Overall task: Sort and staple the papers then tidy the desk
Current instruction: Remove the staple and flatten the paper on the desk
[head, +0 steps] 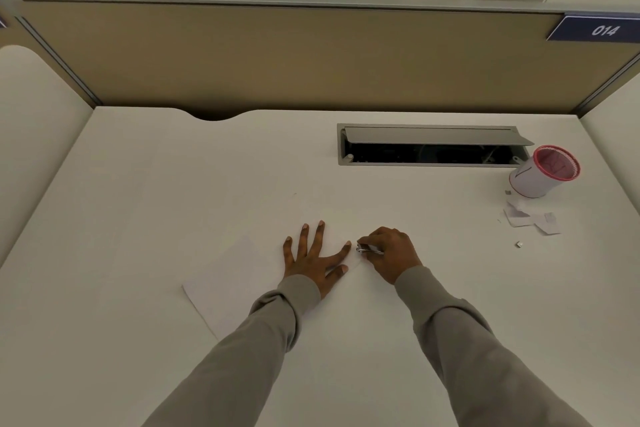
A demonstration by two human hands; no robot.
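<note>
Stapling: right hand [393, 255] grips the stapler [370, 248] at the far right corner of the papers [225, 282].
Left hand [311, 255]: flat and spread, pressing the papers onto the bench [138, 201].
Papers: long axis runs from near left toward the stapler; right hand nearer that corner.

White papers [225, 274] are lying flat on the near middle of the white desk [138, 201], turned at a diagonal, with one corner pointing near and left. Their edges are fading into the pale surface. A left hand [311, 258] is pressing them down, fingers spread. At their right corner, a small silver stapler [369, 248] is sitting in the curled grip of a right hand [393, 253]. Well apart on the right, torn white paper scraps [530, 218] are lying loose.
</note>
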